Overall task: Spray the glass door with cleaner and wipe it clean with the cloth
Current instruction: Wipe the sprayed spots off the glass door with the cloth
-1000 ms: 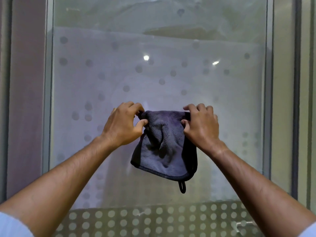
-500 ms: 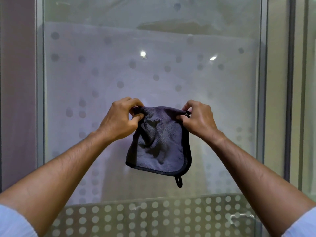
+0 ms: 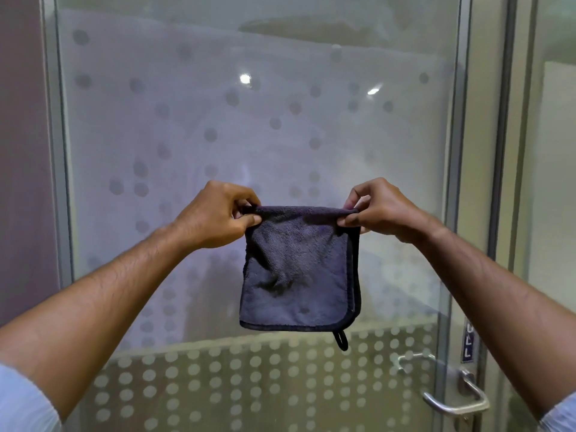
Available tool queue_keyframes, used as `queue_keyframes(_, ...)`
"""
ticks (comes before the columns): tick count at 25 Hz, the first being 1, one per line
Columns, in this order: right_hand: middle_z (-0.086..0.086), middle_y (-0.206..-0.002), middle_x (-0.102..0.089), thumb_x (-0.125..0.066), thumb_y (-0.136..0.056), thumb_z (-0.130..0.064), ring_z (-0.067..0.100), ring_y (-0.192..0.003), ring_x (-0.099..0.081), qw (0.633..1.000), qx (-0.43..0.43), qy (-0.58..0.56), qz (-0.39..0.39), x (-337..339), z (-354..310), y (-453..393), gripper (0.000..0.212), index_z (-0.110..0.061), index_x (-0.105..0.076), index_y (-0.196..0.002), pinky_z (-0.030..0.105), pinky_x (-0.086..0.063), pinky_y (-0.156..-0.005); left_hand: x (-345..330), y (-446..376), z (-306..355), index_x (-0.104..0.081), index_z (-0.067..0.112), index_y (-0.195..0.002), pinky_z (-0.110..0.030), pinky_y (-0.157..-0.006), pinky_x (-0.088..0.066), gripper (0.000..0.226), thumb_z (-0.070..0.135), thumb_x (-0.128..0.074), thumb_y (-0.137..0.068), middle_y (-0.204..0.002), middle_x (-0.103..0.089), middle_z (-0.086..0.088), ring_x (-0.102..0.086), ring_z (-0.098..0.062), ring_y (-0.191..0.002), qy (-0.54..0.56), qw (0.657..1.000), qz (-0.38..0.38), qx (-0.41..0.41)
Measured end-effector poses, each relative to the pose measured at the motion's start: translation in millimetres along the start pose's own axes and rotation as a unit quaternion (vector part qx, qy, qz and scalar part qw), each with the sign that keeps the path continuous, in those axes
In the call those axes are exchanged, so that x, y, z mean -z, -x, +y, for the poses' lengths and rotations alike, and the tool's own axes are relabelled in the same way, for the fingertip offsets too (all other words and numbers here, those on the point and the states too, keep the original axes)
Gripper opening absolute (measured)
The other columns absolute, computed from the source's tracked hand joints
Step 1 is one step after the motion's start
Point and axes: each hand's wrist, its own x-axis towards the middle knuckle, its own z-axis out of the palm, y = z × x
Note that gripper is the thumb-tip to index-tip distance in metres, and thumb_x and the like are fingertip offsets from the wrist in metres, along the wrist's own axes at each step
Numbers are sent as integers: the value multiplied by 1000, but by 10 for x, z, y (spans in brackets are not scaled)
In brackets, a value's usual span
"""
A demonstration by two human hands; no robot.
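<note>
Before the glass door [image 3: 255,120], the cloth [image 3: 296,272] hangs from both hands' grip.

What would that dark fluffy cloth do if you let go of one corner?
It would probably flop down: the dark grey fuzzy cloth hangs limp and wrinkled below the left hand and right hand pinching its top corners. It seems light, since fingertips alone hold it. Its nubby pile likely grips rather than slips.

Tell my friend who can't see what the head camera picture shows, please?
Two hands, left hand and right hand, pinch the top corners of a folded dark cloth, holding it up before a dotted glass door. A metal door handle sits lower right.
</note>
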Motion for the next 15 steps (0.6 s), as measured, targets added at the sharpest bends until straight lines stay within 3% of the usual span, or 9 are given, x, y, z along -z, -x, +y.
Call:
queue_keyframes(6, 14, -68, -67, -83, -71, 0, 15, -58, -61, 998, -57, 0, -15, 112, 214, 254, 14, 1, -70, -77, 22, -52, -50, -202, 98, 145, -75, 18, -89, -26, -66, -55, 17, 21, -79, -73, -69, -69, 7, -64, -6, -65, 14, 999, -43, 16)
queue_keyframes(12, 11, -72, -72, -84, -70, -2, 15, -63, -67, 994, -103, 46, -5, 377, 460, 637, 15, -2, -75, -81, 25, -54, -55, -602, 105, 442, -73, 21, -78, -32, -68, -59, 13, 22, -82, -68, -66, -69, 8, -66, -8, -65, 41, 994, -94, 29)
queue_keyframes(15, 7, -69, -72, -85, -69, -5, 11, -61, -67, 987, -138, 87, -5, 595, 610, 896, 13, -5, -76, -78, 21, -54, -54, -828, 55, 718, -71, 23, -72, -26, -64, -53, 15, 24, -85, -65, -62, -68, 9, -65, -5, -63, 52, 988, -141, 39)
